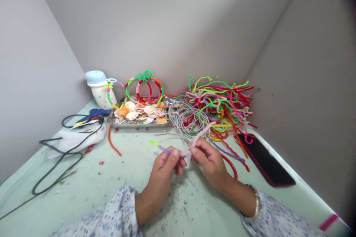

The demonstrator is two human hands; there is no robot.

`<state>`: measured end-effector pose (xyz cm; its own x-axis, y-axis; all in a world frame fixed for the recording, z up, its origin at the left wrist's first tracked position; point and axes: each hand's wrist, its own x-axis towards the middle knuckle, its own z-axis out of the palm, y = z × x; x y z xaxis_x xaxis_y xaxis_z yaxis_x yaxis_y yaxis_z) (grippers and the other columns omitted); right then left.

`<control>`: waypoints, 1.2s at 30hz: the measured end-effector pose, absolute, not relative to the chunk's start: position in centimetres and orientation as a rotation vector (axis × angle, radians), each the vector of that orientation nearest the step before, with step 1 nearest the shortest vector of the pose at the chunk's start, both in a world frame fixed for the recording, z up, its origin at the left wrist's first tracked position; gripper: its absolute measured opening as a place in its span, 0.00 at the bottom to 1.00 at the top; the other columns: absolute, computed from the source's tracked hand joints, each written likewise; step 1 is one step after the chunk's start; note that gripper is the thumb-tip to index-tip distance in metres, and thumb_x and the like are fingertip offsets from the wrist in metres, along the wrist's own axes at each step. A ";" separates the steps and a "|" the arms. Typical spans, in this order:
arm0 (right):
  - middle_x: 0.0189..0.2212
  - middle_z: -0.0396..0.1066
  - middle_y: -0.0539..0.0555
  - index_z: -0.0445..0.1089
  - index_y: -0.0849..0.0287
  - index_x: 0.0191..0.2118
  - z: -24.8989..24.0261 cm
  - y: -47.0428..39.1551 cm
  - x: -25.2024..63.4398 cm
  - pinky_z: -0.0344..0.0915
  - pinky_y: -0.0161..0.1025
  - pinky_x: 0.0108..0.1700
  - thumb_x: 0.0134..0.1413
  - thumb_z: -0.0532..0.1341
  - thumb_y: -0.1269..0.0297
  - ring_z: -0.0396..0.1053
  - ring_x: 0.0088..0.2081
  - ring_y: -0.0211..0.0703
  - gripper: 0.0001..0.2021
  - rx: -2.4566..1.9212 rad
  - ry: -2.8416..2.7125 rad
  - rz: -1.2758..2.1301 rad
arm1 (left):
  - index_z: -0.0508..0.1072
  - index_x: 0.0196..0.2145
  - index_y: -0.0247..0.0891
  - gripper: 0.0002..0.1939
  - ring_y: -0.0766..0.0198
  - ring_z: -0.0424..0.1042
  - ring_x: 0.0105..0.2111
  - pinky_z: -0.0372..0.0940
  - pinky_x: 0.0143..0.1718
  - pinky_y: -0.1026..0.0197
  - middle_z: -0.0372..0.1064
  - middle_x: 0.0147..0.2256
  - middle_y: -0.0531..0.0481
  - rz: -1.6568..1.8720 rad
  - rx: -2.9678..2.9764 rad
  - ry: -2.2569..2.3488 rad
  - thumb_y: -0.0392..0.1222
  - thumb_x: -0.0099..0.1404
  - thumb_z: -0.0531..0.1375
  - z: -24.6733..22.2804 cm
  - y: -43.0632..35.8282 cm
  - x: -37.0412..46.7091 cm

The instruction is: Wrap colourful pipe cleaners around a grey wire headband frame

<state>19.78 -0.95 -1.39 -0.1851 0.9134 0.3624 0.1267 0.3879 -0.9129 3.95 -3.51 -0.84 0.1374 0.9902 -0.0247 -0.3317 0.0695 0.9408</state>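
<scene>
- As 2 bare hands come close together above the surface, a fuzzy stem stretches between them, lime at the left tip, then purple, then pale pink.
- Left hand: thumb and fingers pinched closed on the stem near where purple meets pink.
- Right hand: thumb and fingertips pinched on the pink part, whose free end slants up past the fingers.
- Just beyond the hands lies a loose coil of grey wire.
- Behind and right of the coil, a tangled heap of multicoloured fuzzy stems; near it, a dark flat slab.
- Left of the coil, a metal tray of seashells, with colourful fuzzy rings standing at its back.
- Farther left, a white bottle with a blue lid; nearer, a plastic bag and a black cable.
</scene>
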 end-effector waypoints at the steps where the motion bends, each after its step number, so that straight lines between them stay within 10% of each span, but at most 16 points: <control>1: 0.25 0.61 0.47 0.65 0.57 0.30 -1.5 -0.8 19.8 0.58 0.36 0.32 0.63 0.56 0.61 0.61 0.27 0.39 0.10 -0.943 -1.562 0.989 | 0.72 0.30 0.34 0.18 0.68 0.64 0.25 0.61 0.29 0.65 0.69 0.26 0.51 1.236 0.968 0.881 0.53 0.66 0.57 -0.9 -3.5 3.9; 36: 0.16 0.59 0.44 0.64 0.58 0.27 -1.5 -0.8 19.6 0.54 0.34 0.25 0.61 0.57 0.57 0.56 0.19 0.34 0.14 -1.033 -1.486 1.262 | 0.69 0.30 0.37 0.09 0.68 0.60 0.25 0.58 0.28 0.67 0.63 0.26 0.55 1.305 1.246 1.050 0.44 0.66 0.58 -0.2 -3.5 3.7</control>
